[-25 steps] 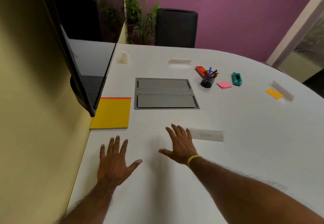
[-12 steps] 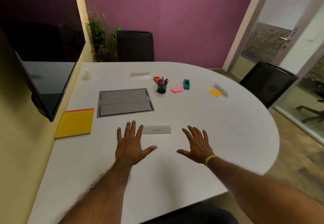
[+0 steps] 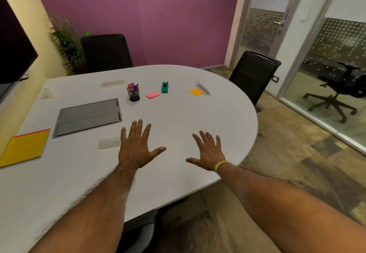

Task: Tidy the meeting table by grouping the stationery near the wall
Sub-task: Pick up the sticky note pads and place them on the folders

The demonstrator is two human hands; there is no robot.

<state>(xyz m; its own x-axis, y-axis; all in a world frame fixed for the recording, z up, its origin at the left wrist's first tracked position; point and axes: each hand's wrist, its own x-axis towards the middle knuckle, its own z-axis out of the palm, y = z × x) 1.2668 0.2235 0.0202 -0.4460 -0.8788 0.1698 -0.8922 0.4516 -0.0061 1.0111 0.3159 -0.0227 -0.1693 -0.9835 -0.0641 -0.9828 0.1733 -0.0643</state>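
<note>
Both hands hover flat over the white meeting table (image 3: pixel 198 118), fingers spread and holding nothing: my left hand (image 3: pixel 136 149) near the middle, my right hand (image 3: pixel 208 153) closer to the rounded edge. Beyond them stand a black mesh pen cup (image 3: pixel 134 94) with pens, a pink sticky pad (image 3: pixel 152 95), a green tape dispenser (image 3: pixel 164 87) and an orange sticky pad (image 3: pixel 196 92). A yellow notebook (image 3: pixel 24 146) lies at the left by the yellow wall. A clear name plate (image 3: pixel 109 142) lies just left of my left hand.
A grey cable hatch (image 3: pixel 88 116) is set into the table. Other clear plates (image 3: pixel 112 83) (image 3: pixel 203 88) and a small white cup (image 3: pixel 48 92) sit further back. Black chairs (image 3: pixel 107 52) (image 3: pixel 254 74) stand around the table. A dark screen (image 3: pixel 13 54) hangs on the left wall.
The view has swung right, away from the wall screen. Both hands have shifted right over the table with it, still spread and holding nothing.
</note>
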